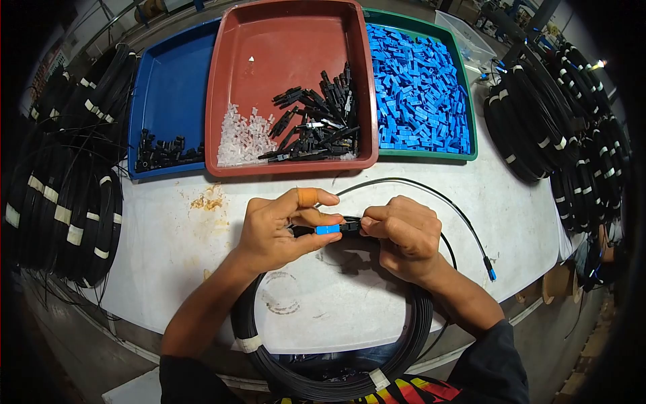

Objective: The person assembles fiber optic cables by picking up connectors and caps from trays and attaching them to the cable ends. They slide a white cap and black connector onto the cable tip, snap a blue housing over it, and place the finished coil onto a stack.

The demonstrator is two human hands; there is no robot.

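My left hand pinches a small blue connector housing between thumb and fingers, with an orange band around one finger. Just right of it, a black connector body lines up with the blue piece and appears to touch it. My right hand is closed on the cable end at this black body; its fingertips partly hide the grip. Below both hands lies a coil of black cable bound with white tape. Its other end arcs right to a blue-tipped connector on the table.
A red tray with clear pieces and black connector parts overlaps a blue tray of black parts and a green tray of blue housings. Cable coils stand left, and more coils right, on the white table.
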